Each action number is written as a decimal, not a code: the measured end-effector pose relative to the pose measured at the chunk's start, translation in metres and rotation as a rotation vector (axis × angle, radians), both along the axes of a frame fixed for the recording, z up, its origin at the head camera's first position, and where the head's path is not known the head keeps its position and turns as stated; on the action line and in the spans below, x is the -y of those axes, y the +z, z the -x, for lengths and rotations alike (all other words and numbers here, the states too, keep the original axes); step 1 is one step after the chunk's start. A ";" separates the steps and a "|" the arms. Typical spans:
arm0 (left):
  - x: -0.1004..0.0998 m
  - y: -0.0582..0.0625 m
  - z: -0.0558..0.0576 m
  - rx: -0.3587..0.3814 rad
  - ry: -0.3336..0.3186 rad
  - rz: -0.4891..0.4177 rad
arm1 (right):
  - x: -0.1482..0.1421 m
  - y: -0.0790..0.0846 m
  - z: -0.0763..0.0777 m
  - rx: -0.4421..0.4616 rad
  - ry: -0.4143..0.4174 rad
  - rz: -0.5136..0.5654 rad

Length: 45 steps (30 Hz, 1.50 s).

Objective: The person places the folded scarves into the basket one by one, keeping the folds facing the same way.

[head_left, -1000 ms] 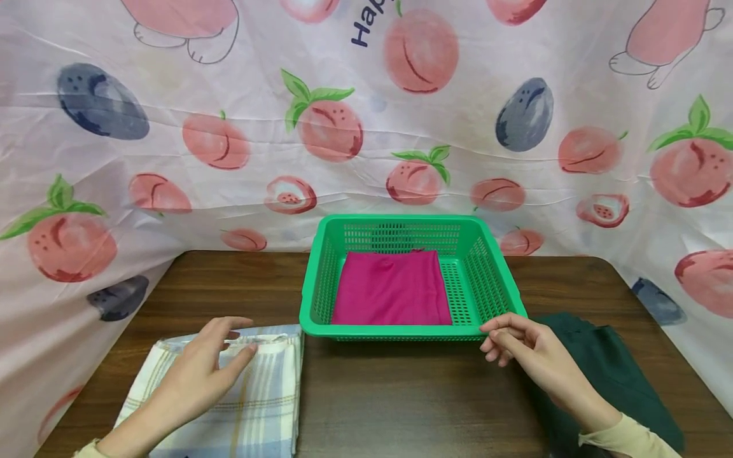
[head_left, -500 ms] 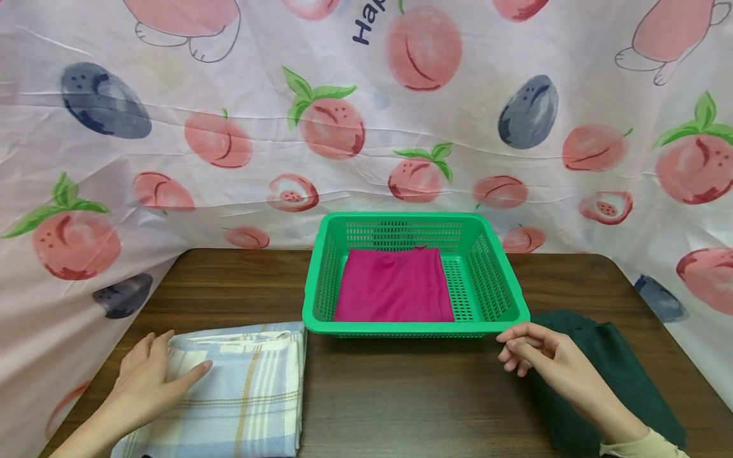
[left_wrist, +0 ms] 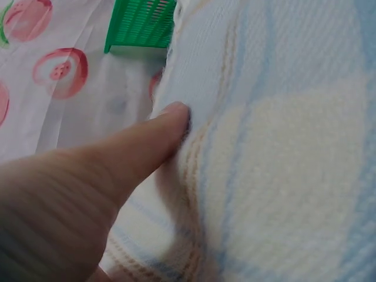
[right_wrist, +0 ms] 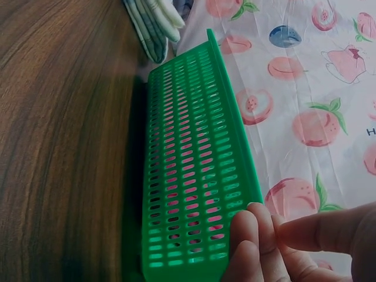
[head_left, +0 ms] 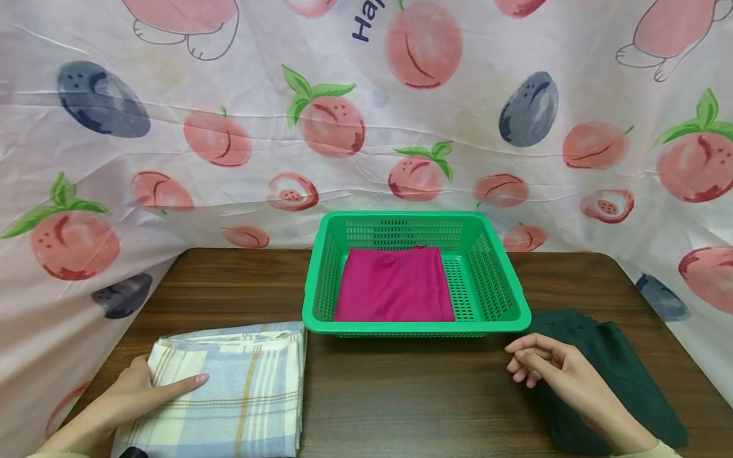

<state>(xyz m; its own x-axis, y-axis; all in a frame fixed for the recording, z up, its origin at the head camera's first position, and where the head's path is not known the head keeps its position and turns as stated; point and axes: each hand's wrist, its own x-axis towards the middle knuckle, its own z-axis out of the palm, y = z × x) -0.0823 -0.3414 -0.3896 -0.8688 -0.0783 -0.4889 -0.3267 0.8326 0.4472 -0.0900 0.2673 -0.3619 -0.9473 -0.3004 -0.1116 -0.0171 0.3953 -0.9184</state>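
A folded plaid cloth (head_left: 240, 388) in pale blue and cream lies on the table's left. My left hand (head_left: 128, 394) holds its left edge, thumb on top and the other fingers mostly hidden by the side. In the left wrist view the thumb (left_wrist: 147, 141) presses into the fabric. My right hand (head_left: 558, 375), fingers loosely curled around nothing, hovers by the left edge of a folded dark green cloth (head_left: 618, 375), just in front of the basket's near right corner. The green plastic basket (head_left: 418, 328) contains a folded magenta cloth (head_left: 395, 286).
The brown wooden table (head_left: 412, 401) reaches back to a white curtain (head_left: 366, 127) printed with fruit, which also hangs along both sides. A small black object (head_left: 133, 453) shows at the bottom left edge of the head view.
My left hand has moved left and down from above the plaid cloth to its left edge and taken hold there. My right hand has drifted slightly right and down, away from the basket rim.
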 end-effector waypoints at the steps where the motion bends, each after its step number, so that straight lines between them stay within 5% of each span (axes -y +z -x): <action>1: 0.000 0.000 0.000 -0.001 -0.003 -0.004 | 0.000 -0.001 0.000 0.003 0.001 -0.001; 6: 0.000 -0.003 0.001 -0.054 -0.002 -0.055 | 0.000 -0.005 0.000 0.025 0.007 -0.005; 19: 0.000 -0.013 -0.001 0.086 0.051 -0.118 | 0.005 -0.009 0.002 0.119 -0.002 -0.010; 33: -0.036 -0.011 -0.009 0.054 0.025 -0.119 | 0.009 -0.016 0.001 0.140 0.033 0.024; 45: -0.080 -0.010 -0.020 0.007 0.078 -0.115 | 0.009 -0.020 0.002 0.171 0.044 0.028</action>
